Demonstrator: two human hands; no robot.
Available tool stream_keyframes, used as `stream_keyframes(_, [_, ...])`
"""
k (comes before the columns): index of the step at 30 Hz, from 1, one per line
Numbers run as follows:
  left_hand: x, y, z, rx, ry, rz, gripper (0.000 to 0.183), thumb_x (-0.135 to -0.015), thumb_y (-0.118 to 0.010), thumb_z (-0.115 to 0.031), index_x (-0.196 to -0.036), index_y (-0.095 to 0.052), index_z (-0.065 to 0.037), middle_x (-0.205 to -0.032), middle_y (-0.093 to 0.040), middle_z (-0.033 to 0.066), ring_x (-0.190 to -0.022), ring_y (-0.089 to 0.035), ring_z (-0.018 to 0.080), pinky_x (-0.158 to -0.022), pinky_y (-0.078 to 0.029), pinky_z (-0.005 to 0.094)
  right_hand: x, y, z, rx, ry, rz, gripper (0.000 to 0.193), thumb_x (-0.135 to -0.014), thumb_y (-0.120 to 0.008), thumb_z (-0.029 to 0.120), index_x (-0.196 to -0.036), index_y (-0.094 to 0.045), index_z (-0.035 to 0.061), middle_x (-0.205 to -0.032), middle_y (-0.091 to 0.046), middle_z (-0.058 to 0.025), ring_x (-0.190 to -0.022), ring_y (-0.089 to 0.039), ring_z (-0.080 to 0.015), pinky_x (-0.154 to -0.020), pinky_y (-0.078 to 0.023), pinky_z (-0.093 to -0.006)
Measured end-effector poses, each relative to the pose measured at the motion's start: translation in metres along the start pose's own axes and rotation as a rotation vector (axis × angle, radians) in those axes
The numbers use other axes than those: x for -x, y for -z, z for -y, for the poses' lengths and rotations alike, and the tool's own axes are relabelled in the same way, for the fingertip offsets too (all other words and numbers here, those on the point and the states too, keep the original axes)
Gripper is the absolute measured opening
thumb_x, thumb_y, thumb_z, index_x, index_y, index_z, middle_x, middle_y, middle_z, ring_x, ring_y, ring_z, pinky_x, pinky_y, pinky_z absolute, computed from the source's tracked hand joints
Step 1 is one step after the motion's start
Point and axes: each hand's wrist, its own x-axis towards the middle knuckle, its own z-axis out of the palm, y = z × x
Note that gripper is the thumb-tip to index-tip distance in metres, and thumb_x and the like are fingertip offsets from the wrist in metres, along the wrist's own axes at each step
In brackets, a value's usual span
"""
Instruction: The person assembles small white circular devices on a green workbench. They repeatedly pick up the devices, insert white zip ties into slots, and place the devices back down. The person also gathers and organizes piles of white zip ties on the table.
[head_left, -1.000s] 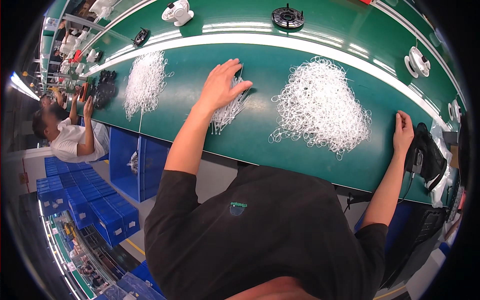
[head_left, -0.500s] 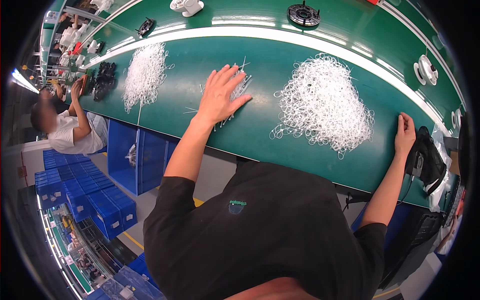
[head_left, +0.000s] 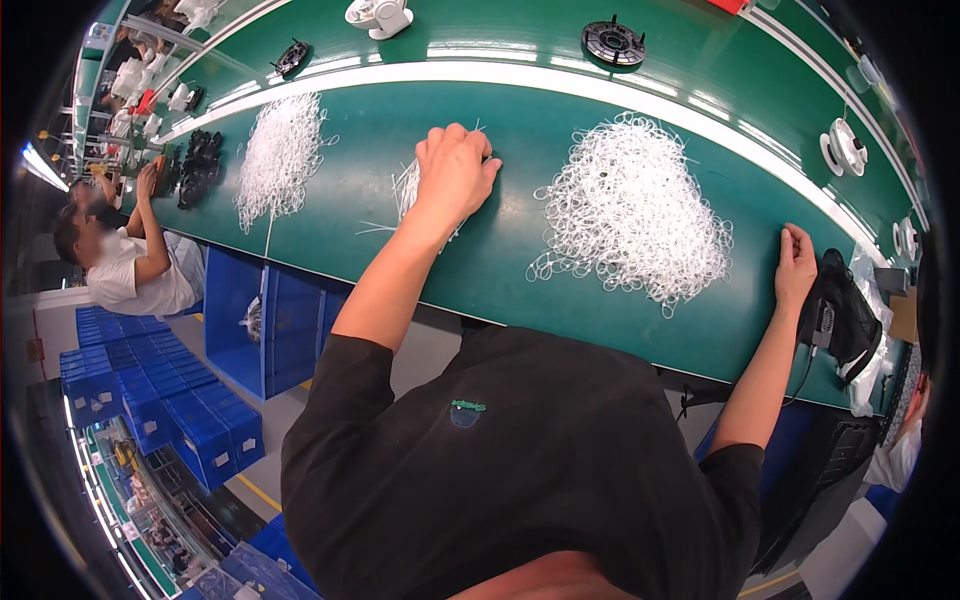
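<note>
My left hand (head_left: 456,178) lies over a small heap of thin white strips (head_left: 405,188) on the green table, fingers curled down into a closed shape. The fingertips and whatever they grip are hidden. Loose ends of strips stick out past the hand and wrist. At the table's right side rests my right hand (head_left: 797,268), its fingers bent together and no object visible in it. Between the hands spreads a large pile of looped white ties (head_left: 640,210). A narrower pile of similar loops (head_left: 282,155) lies to the left.
Along the raised strip stand a black round part (head_left: 613,43), a smaller black part (head_left: 292,58) and a white device (head_left: 380,16). Right of my right hand lie a black mesh bag (head_left: 845,320) and clear plastic. Blue crates (head_left: 215,430) stack at left, near a seated co-worker (head_left: 140,265).
My left hand has gone from flat and spread to curled over the strips, shifting slightly right. My right hand keeps its place on the table; the whole view has shifted a little.
</note>
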Motion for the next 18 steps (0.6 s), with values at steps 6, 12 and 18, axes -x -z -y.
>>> stream_keyframes(6, [-0.005,-0.007,-0.001,0.004,0.112,0.098,0.008,-0.082,-0.072,-0.011,-0.083,-0.067,-0.005,-0.091,-0.063,0.0132,-0.091,-0.057,0.0332,-0.079,-0.038,0.0463,0.001,-0.001,0.007,0.009,-0.002,0.001,0.023,-0.096,-0.066,0.021,-0.109,-0.070,0.0029,-0.092,-0.070,-0.0047,-0.084,-0.065,-0.0120,-0.077,-0.051,-0.0268])
stream_keyframes(12, [-0.013,-0.006,0.001,0.202,0.073,-0.042,0.010,-0.087,-0.069,-0.012,-0.085,-0.064,-0.005,-0.087,-0.063,0.0106,-0.080,-0.058,0.0257,-0.073,-0.043,0.0414,-0.003,0.004,0.003,-0.159,-0.023,-0.007,0.021,-0.097,-0.065,0.017,-0.110,-0.068,0.0012,-0.096,-0.069,-0.0038,-0.086,-0.063,-0.0107,-0.080,-0.050,-0.0250])
stream_keyframes(18, [-0.035,0.036,-0.014,1.247,0.204,-0.136,0.012,-0.101,-0.055,-0.013,-0.097,-0.056,-0.002,-0.091,-0.062,0.0070,-0.067,-0.051,0.0090,-0.055,-0.040,0.0244,-0.003,0.024,0.119,-0.442,0.126,-0.197,0.018,-0.098,-0.062,0.008,-0.113,-0.065,-0.0021,-0.103,-0.067,-0.0050,-0.094,-0.062,-0.0111,-0.087,-0.049,-0.0244])
